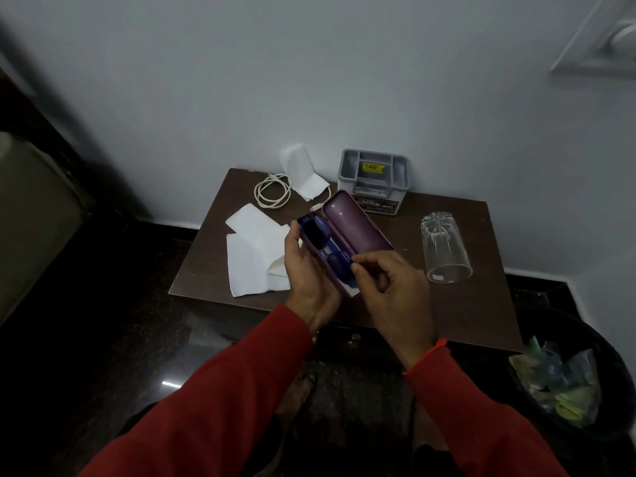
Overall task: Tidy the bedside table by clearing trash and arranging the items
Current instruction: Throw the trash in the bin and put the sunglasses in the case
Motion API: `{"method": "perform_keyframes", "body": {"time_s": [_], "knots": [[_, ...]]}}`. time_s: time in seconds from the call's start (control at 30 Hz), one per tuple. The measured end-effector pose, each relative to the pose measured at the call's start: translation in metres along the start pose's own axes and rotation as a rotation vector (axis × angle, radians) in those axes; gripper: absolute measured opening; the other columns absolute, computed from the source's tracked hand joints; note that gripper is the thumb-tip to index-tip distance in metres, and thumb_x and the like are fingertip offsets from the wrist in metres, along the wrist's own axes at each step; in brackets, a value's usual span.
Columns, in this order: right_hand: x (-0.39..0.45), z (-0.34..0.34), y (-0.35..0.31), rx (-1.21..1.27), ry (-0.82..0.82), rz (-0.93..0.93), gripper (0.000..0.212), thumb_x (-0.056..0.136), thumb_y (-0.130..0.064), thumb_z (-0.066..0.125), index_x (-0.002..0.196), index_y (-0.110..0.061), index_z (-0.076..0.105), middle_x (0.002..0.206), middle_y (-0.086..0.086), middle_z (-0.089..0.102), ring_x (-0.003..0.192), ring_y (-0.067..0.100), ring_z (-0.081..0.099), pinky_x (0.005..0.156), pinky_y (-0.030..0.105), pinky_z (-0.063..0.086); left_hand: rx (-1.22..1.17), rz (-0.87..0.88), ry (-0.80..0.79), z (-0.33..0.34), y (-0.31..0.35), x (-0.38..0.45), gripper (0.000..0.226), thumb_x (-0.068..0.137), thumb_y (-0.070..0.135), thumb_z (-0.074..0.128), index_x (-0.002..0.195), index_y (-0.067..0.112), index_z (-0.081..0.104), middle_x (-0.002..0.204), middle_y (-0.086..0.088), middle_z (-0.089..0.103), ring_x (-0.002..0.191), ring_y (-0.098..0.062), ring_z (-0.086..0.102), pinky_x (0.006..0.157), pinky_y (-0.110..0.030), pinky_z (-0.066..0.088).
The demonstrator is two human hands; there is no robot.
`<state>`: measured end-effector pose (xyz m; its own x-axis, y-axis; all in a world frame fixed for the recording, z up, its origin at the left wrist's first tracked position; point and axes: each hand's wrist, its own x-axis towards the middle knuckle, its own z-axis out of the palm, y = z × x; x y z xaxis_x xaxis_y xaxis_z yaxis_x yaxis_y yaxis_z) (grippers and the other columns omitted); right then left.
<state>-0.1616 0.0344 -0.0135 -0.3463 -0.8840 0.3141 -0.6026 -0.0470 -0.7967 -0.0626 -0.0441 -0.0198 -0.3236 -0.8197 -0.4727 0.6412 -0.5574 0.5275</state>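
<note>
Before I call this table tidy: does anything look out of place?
Yes. The drinking glass lies tipped on its side at the table's right, and loose white tissues are strewn at the left.

A home bedroom corner; a small brown bedside table (464, 242) against a plain wall (309, 80); dark polished floor (103, 339).

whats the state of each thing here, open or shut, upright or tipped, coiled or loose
glasses case: open, held by left hand
blue glasses: folded, in the case
right hand: pinching the glasses
glass: lying on its side
cable: coiled
tissues: loose, unfolded
grey organiser: upright
bin: holds trash
</note>
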Motion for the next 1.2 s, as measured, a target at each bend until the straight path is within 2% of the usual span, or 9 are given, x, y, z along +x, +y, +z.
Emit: {"method": "perform_keyframes", "body": {"time_s": [0.1, 0.23, 0.3, 0.43, 0.6, 0.77, 0.97, 1.1, 1.2], "knots": [[0.003, -0.003, 0.004, -0.023, 0.034, 0.004, 0.015, 0.088, -0.037, 0.063, 0.100, -0.030, 0.071, 0.101, -0.011, 0.051, 0.089, 0.008, 0.060, 0.075, 0.038, 0.057, 0.001, -0.008, -0.009, 0.001, 0.000, 0.001, 0.054, 0.096, 0.061, 0.041, 0.099, 0.015, 0.069, 0.081, -0.005, 0.074, 0.070, -0.020, 0.073, 0.075, -0.034, 0.053], [0.011, -0.014, 0.000, -0.004, 0.188, 0.045, 0.025, 0.092, -0.032, 0.063, 0.116, -0.024, 0.065, 0.111, -0.001, 0.048, 0.099, 0.007, 0.057, 0.077, 0.013, 0.053, -0.018, -0.034, -0.042, 0.003, 0.003, -0.001, 0.062, 0.098, 0.061, 0.039, 0.121, 0.011, 0.069, 0.106, -0.012, 0.074, 0.095, -0.028, 0.071, 0.090, -0.041, 0.055], [0.016, -0.020, 0.001, 0.097, 0.153, 0.166, 0.030, 0.095, -0.035, 0.059, 0.124, -0.027, 0.061, 0.119, -0.001, 0.049, 0.105, 0.006, 0.057, 0.078, 0.008, 0.050, -0.013, -0.062, -0.053, 0.003, 0.002, -0.002, 0.066, 0.098, 0.061, 0.039, 0.132, 0.010, 0.064, 0.116, -0.015, 0.070, 0.106, -0.030, 0.067, 0.097, -0.043, 0.052], [0.017, -0.024, 0.004, 0.457, -0.092, 0.455, 0.028, 0.100, -0.044, 0.046, 0.116, -0.033, 0.066, 0.107, 0.000, 0.072, 0.096, 0.015, 0.070, 0.082, 0.034, 0.057, 0.070, -0.089, -0.096, 0.004, -0.006, -0.004, 0.064, 0.100, 0.059, 0.039, 0.130, 0.009, 0.064, 0.121, -0.016, 0.069, 0.111, -0.032, 0.065, 0.101, -0.046, 0.050], [0.014, -0.025, -0.001, 0.682, -0.104, 0.516, 0.026, 0.098, -0.027, 0.056, 0.121, -0.029, 0.066, 0.105, -0.005, 0.075, 0.090, 0.009, 0.073, 0.066, 0.024, 0.057, 0.130, -0.138, -0.137, 0.007, -0.006, -0.005, 0.062, 0.101, 0.059, 0.038, 0.123, 0.009, 0.067, 0.117, -0.015, 0.072, 0.103, -0.029, 0.070, 0.091, -0.043, 0.056], [0.010, -0.012, 0.003, 0.672, -0.158, 0.424, 0.036, 0.089, -0.010, 0.068, 0.124, -0.021, 0.065, 0.129, -0.008, 0.066, 0.119, 0.008, 0.062, 0.095, 0.028, 0.053, 0.119, -0.152, -0.101, 0.004, -0.009, 0.002, 0.067, 0.096, 0.060, 0.050, 0.128, 0.002, 0.060, 0.111, -0.015, 0.069, 0.103, -0.028, 0.069, 0.087, -0.042, 0.058], [0.009, -0.009, 0.004, 0.686, -0.163, 0.401, 0.036, 0.089, -0.010, 0.068, 0.124, -0.019, 0.065, 0.131, -0.008, 0.064, 0.118, 0.007, 0.061, 0.087, 0.023, 0.054, 0.055, -0.157, -0.102, -0.002, -0.013, 0.014, 0.098, 0.075, 0.059, 0.080, 0.150, 0.009, 0.042, 0.135, -0.019, 0.053, 0.140, -0.039, 0.047, 0.100, -0.052, 0.053], [0.011, -0.012, 0.001, 0.653, -0.153, 0.432, 0.032, 0.091, -0.013, 0.066, 0.122, -0.022, 0.064, 0.128, -0.003, 0.066, 0.117, 0.012, 0.063, 0.099, 0.042, 0.053, 0.163, -0.149, -0.137, -0.002, -0.007, 0.011, 0.082, 0.089, 0.064, 0.060, 0.141, 0.001, 0.052, 0.126, -0.019, 0.061, 0.122, -0.033, 0.061, 0.104, -0.049, 0.051], [0.011, -0.012, 0.002, 0.590, -0.103, 0.431, 0.027, 0.093, -0.019, 0.064, 0.119, -0.025, 0.062, 0.120, -0.003, 0.069, 0.110, 0.014, 0.067, 0.095, 0.048, 0.055, 0.213, -0.139, -0.158, 0.000, -0.007, 0.007, 0.070, 0.098, 0.064, 0.040, 0.127, 0.004, 0.062, 0.110, -0.014, 0.072, 0.104, -0.027, 0.069, 0.098, -0.043, 0.053]]}}
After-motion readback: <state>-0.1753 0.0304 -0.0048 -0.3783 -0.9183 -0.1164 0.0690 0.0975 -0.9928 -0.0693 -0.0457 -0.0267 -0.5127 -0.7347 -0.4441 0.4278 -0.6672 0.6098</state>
